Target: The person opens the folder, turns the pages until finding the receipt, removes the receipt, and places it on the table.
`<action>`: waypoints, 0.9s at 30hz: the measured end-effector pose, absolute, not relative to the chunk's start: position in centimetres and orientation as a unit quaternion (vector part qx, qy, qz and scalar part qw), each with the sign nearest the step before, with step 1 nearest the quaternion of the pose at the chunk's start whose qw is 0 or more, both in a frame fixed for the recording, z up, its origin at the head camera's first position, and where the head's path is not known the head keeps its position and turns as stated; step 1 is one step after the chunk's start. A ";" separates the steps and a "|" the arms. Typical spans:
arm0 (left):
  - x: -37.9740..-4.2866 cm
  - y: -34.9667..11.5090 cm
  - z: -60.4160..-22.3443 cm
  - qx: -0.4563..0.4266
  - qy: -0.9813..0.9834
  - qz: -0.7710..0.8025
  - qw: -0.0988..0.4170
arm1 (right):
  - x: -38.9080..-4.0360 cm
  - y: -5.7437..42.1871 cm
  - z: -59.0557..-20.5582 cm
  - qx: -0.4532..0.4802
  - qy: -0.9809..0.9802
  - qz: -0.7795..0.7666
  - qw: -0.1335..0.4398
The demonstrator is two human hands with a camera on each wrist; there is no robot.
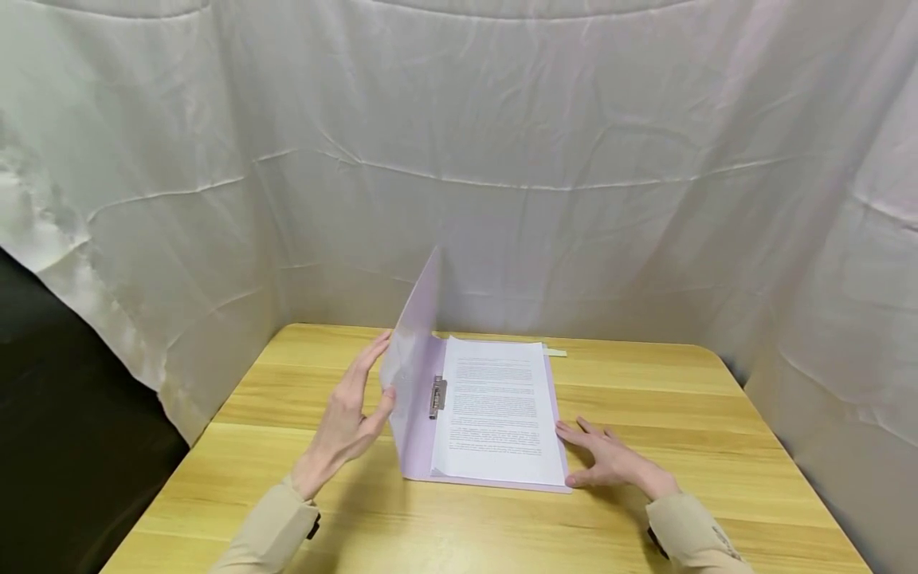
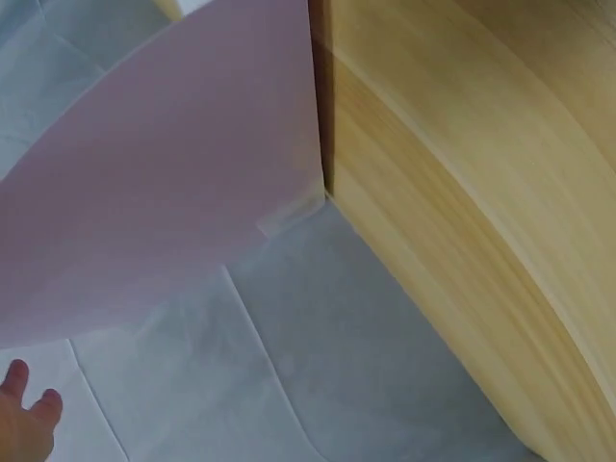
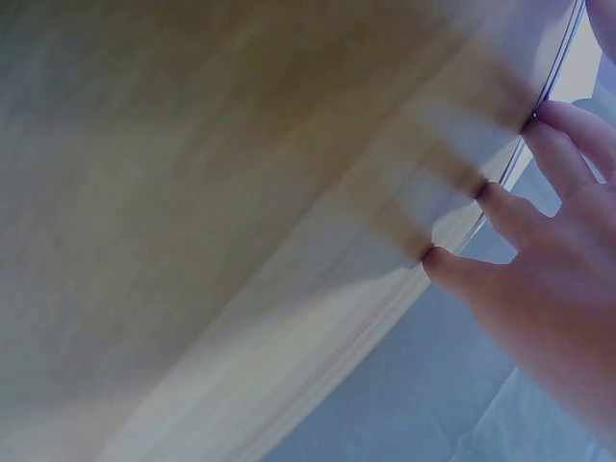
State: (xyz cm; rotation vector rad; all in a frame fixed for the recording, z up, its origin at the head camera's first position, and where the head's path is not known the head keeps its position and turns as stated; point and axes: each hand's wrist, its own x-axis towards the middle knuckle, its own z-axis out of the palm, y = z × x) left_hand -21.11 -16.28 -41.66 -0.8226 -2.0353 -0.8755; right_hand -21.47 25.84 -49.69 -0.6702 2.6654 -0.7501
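A pale purple file folder (image 1: 419, 446) lies on the wooden table with its cover (image 1: 413, 343) standing nearly upright on the left. Inside it is a stack of printed paper (image 1: 495, 406), beside a metal clip (image 1: 437, 397) near the spine. My left hand (image 1: 347, 414) is against the outer face of the raised cover, thumb and fingers spread apart and fairly straight. At the folder's lower right edge, my right hand (image 1: 610, 461) has its fingers spread, with the tips touching the edge and the tabletop. The left wrist view shows the cover (image 2: 173, 173) large, with only two left fingertips.
The wooden table (image 1: 667, 399) extends on both sides of the folder. A small pale tab (image 1: 555, 352) sticks out at the folder's upper right corner. Grey-white cloth (image 1: 502, 159) hangs behind and around the table; a black area (image 1: 64, 430) shows at far left.
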 end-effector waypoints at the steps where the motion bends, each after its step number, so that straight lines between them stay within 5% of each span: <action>1: -21.2 -16.5 -41.6 -0.329 -0.789 -0.344 0.388 | -21.5 25.8 -49.7 -0.233 0.926 -0.261 0.146; 13: -21.7 -18.2 -39.7 -0.354 -0.739 -0.347 0.456 | -21.4 25.8 -49.6 -0.233 0.923 -0.269 0.149; 27: -20.5 -18.8 -36.5 -0.226 -0.853 0.010 0.470 | -21.3 25.9 -49.4 -0.245 0.921 -0.267 0.145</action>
